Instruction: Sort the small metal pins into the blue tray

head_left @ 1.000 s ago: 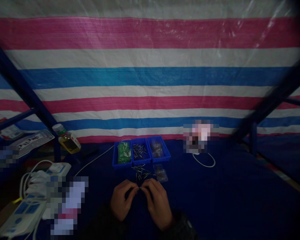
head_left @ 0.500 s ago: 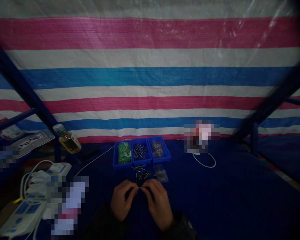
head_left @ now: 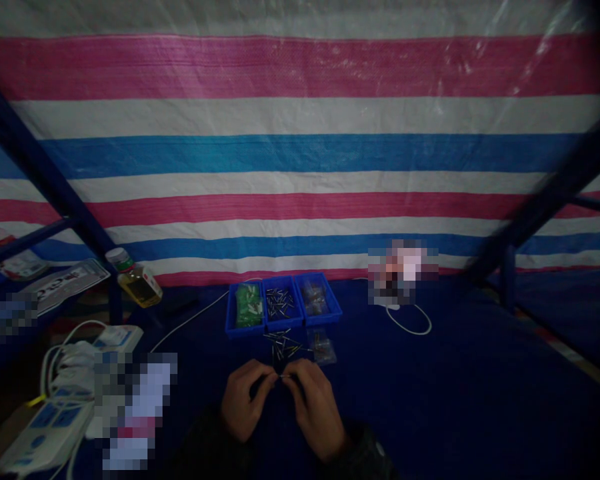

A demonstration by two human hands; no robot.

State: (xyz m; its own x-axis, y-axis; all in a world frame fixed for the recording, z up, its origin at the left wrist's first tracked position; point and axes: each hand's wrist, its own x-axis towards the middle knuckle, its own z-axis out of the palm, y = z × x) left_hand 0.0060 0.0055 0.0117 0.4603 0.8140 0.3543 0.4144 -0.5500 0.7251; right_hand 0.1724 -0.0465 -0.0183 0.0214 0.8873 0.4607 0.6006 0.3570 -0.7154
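Observation:
My left hand [head_left: 244, 399] and my right hand [head_left: 316, 407] meet at the fingertips low in the middle, both pinched on a tiny metal pin [head_left: 281, 377] held between them. Just beyond the fingers lies a loose heap of similar small metal pins [head_left: 284, 344] on the dark blue cloth. Behind it stand three small blue trays: the left tray [head_left: 245, 309] holds green pieces, the middle tray [head_left: 281, 304] holds metal pins, the right tray [head_left: 318, 300] holds brownish parts. A small clear bag [head_left: 323, 346] lies to the right of the heap.
A striped pink, white and blue tarp [head_left: 300, 153] forms the back wall. White power strips and cables [head_left: 60, 393] lie at the lower left, and a bottle of yellow liquid [head_left: 134, 277] stands behind them. A white cable loop [head_left: 410, 321] lies right of the trays. Dark blue frame bars [head_left: 40, 173] cross both sides.
Almost nothing differs. My fingertips have shifted slightly around the tiny pin; both hands stay in the same spot.

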